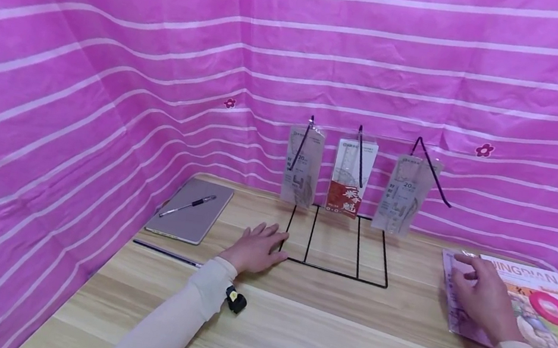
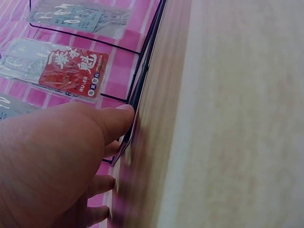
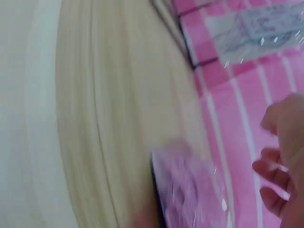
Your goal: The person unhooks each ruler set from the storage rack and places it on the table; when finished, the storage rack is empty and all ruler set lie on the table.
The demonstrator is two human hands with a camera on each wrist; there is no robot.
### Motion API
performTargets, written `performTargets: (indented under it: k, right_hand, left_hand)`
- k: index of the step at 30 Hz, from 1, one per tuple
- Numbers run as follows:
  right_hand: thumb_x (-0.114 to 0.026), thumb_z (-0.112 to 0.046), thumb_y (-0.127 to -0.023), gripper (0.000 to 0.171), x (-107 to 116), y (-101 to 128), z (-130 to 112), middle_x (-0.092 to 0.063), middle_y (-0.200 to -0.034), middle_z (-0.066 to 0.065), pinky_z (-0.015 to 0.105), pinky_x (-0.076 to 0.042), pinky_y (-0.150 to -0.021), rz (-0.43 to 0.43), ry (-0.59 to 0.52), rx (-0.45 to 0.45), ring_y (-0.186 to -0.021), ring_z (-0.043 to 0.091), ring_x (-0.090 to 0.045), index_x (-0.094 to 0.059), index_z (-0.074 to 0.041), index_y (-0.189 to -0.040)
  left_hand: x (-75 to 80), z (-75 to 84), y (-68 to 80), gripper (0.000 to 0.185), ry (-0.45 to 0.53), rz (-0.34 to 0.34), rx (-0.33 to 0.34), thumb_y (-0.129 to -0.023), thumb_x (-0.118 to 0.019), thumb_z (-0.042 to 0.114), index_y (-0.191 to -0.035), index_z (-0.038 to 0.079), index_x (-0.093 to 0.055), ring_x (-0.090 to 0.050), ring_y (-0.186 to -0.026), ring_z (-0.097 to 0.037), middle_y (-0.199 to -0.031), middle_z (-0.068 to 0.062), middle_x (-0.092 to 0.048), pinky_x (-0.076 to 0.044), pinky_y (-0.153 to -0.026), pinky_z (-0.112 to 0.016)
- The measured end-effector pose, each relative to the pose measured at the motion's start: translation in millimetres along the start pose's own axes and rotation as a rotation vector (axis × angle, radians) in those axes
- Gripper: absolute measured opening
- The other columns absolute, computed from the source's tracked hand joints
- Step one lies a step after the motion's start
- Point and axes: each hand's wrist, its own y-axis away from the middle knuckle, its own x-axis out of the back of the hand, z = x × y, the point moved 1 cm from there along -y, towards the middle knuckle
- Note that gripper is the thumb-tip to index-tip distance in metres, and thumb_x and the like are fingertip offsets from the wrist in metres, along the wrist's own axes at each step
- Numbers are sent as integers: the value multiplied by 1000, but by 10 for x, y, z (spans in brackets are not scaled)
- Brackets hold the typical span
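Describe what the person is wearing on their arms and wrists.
Both arms wear long, close-fitting cream sleeves that end at the wrists. A small black device with a yellow mark is strapped below the left hand, another below the right hand. Both hands are bare: no gloves, and no rings or cables show.

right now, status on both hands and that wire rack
Left hand flat on table, fingers at the wire rack base. Right hand over the magazine, grip unclear. Three ruler packs hang on rack.
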Motion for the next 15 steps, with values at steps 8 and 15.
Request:
performTargets:
  k: [8,15]
  right_hand:
    - [-69,-17,-103,30,-104,-144,-392,-63,-122,-1,1,-45,-80,67,-273,54,-97,-22,-54,-69,-5,-131]
    - [-69,-22,-104,36,-207,-424,-562,-59,-140,17,4,-45,-82,1,-315,65,-112,3,-61,-67,-4,-135]
  left_hand:
    - [8,-2,-2,64,-11,0,11,-107,-47,59,-164,28,-40,-17,-163,-42,-176,-7,-25,-13,-129,-70]
    - [-9,7,-19,63,-12,9,5,-108,-48,57,-162,26,-42,-20,-162,-43,-175,-9,-28,-15,-128,-71]
